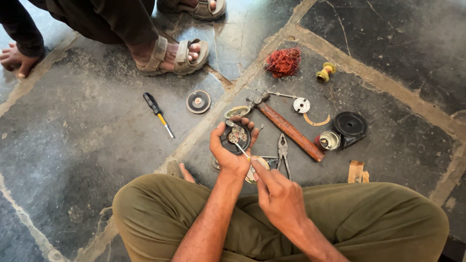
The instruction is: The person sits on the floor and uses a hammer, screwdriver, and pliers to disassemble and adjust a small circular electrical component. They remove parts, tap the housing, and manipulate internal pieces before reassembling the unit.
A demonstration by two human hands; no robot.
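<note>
Starting at the upper left of the frame, another person's hand [17, 57] rests on the stone floor [87, 160], beside a sandalled foot [172, 56]. Below these lie a black-handled screwdriver [158, 114] and a small round disc [198, 102]. At the centre, the left hand [228, 153] is clamped around a round black motor part [236, 137], fingers curled over its top edge and thumb on its left rim. Just right, the right hand [280, 196] pinches a thin tool [242, 150] between fingertips, its tip touching the part's face. Pliers [283, 154] and a wooden-handled hammer [286, 127] lie beside it. Farther right sit a red wire tangle [283, 62], a yellow spool [326, 72] and a black round housing [350, 125].
</note>
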